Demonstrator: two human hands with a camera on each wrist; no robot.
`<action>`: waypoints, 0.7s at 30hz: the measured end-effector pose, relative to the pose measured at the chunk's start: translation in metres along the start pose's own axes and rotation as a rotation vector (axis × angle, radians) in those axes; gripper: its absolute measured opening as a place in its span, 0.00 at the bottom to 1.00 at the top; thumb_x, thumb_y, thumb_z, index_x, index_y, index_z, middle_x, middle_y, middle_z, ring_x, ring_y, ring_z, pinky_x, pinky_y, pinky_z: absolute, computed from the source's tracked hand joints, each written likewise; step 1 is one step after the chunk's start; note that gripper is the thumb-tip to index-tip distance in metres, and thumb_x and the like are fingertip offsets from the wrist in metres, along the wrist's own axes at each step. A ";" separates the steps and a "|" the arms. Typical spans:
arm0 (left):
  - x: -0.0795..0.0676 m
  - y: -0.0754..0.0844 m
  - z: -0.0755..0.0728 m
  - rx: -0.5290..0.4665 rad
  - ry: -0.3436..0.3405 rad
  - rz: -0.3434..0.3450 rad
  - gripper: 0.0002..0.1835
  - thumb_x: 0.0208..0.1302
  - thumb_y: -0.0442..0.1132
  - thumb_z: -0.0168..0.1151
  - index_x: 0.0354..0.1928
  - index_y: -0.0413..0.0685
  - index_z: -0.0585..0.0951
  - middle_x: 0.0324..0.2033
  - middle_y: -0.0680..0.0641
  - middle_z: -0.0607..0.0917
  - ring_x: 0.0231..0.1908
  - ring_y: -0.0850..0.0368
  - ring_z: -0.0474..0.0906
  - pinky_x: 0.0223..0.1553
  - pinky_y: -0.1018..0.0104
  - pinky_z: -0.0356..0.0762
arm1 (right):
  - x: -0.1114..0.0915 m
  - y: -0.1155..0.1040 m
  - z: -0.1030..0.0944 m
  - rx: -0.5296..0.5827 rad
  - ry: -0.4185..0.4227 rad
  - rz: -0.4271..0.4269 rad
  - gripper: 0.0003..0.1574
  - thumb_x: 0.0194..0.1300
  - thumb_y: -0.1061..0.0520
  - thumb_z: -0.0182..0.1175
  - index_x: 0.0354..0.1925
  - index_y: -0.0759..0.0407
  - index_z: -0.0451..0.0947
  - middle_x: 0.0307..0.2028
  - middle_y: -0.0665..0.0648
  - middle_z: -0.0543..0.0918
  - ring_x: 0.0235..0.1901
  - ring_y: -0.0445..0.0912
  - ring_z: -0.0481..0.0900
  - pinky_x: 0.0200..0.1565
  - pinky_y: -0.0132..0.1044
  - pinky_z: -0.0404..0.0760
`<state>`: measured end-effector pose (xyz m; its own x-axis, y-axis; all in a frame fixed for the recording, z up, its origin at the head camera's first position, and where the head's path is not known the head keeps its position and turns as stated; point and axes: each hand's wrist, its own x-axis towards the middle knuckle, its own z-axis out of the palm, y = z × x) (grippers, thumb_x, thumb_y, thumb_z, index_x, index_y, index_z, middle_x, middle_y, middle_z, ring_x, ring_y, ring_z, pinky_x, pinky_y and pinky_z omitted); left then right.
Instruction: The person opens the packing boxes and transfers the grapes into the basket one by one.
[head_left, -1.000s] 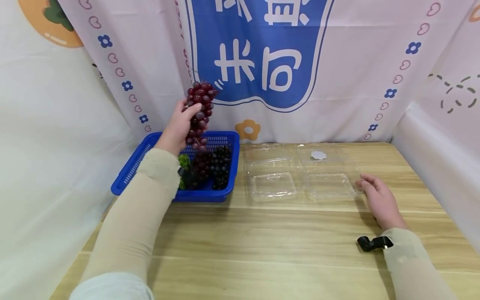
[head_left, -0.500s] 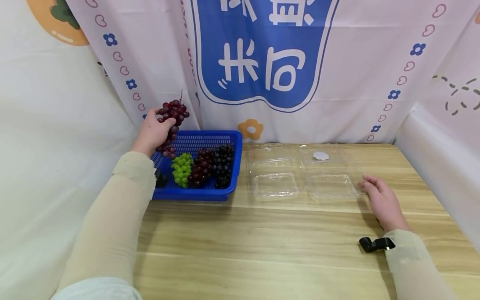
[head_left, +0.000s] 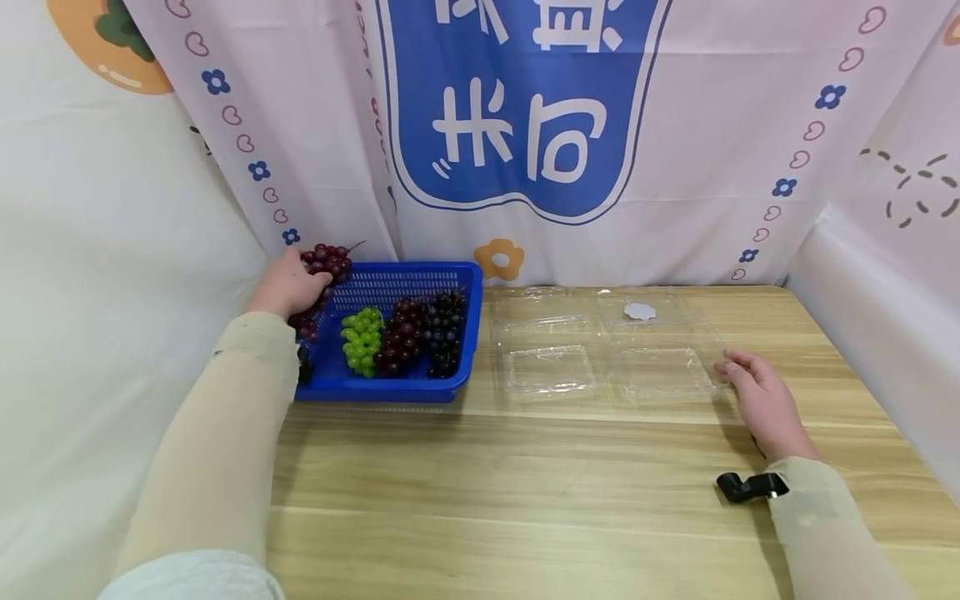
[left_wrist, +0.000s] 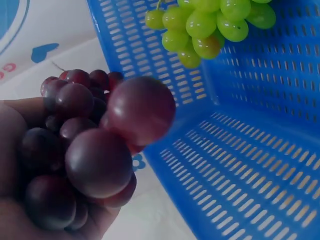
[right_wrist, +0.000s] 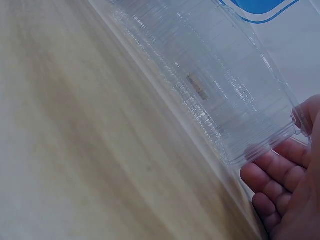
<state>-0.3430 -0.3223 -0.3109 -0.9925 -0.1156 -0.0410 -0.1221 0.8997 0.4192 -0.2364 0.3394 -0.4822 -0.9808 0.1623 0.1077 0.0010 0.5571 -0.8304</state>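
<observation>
My left hand (head_left: 287, 285) grips a bunch of dark red grapes (head_left: 330, 262) at the back left corner of the blue plastic basket (head_left: 382, 390). Close up in the left wrist view, the red grapes (left_wrist: 99, 162) fill the palm beside the basket wall. Inside the basket lie green grapes (head_left: 362, 342), another red bunch (head_left: 402, 337) and black grapes (head_left: 445, 333). Over on the right, my right hand (head_left: 765, 404) pinches the near right edge of a clear plastic container (head_left: 660, 375), thumb on the rim and fingers below it in the right wrist view.
A second clear container (head_left: 550, 371) stands between the basket and the held one. Both have their lids raised at the back; one bears a white label (head_left: 640, 311). A printed cloth (head_left: 675, 233) hangs behind the wooden table (head_left: 525, 492).
The left hand has carried the red grapes left and down, from above the basket to its back left corner. The right hand stays at the container's edge.
</observation>
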 end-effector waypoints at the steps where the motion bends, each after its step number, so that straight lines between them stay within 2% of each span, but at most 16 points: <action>1: 0.001 -0.002 0.001 0.005 -0.001 0.000 0.45 0.77 0.52 0.51 0.77 0.28 0.43 0.70 0.20 0.56 0.68 0.22 0.56 0.65 0.29 0.58 | 0.000 0.000 0.000 0.005 -0.002 0.003 0.39 0.81 0.38 0.38 0.74 0.63 0.63 0.64 0.67 0.74 0.63 0.56 0.67 0.63 0.55 0.64; 3: 0.003 -0.004 0.002 0.021 -0.009 -0.007 0.45 0.76 0.51 0.52 0.77 0.28 0.42 0.71 0.20 0.54 0.68 0.21 0.54 0.66 0.30 0.56 | 0.001 0.000 0.000 0.014 -0.005 0.008 0.39 0.81 0.38 0.38 0.74 0.63 0.63 0.65 0.67 0.74 0.65 0.60 0.66 0.64 0.59 0.62; 6: 0.007 -0.008 0.003 0.041 -0.045 -0.028 0.47 0.75 0.49 0.54 0.77 0.27 0.41 0.71 0.20 0.53 0.68 0.20 0.52 0.66 0.30 0.56 | 0.002 0.000 0.000 0.014 -0.003 0.014 0.39 0.81 0.38 0.38 0.74 0.63 0.63 0.65 0.67 0.74 0.64 0.59 0.66 0.63 0.59 0.63; 13: 0.008 -0.018 0.004 0.039 -0.149 -0.063 0.43 0.74 0.47 0.57 0.74 0.23 0.51 0.67 0.20 0.60 0.65 0.22 0.60 0.62 0.30 0.63 | 0.003 -0.001 0.000 0.016 -0.008 0.023 0.40 0.81 0.37 0.38 0.74 0.62 0.62 0.64 0.66 0.75 0.63 0.57 0.67 0.63 0.58 0.63; 18: 0.005 -0.021 0.002 0.120 -0.272 -0.082 0.39 0.74 0.48 0.56 0.69 0.19 0.58 0.63 0.19 0.65 0.62 0.23 0.65 0.59 0.33 0.68 | 0.002 -0.001 -0.001 0.011 -0.009 0.008 0.39 0.81 0.38 0.37 0.75 0.62 0.62 0.64 0.67 0.75 0.61 0.51 0.69 0.63 0.58 0.64; 21: 0.006 -0.025 0.002 0.155 -0.363 -0.093 0.41 0.75 0.50 0.55 0.71 0.20 0.57 0.67 0.19 0.61 0.65 0.22 0.61 0.62 0.34 0.66 | 0.001 0.000 -0.001 0.007 -0.011 0.005 0.39 0.81 0.38 0.37 0.75 0.62 0.61 0.63 0.67 0.76 0.60 0.47 0.69 0.63 0.58 0.64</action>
<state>-0.3460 -0.3444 -0.3233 -0.9132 -0.0682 -0.4018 -0.1843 0.9485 0.2578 -0.2370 0.3403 -0.4811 -0.9830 0.1559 0.0971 0.0048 0.5504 -0.8349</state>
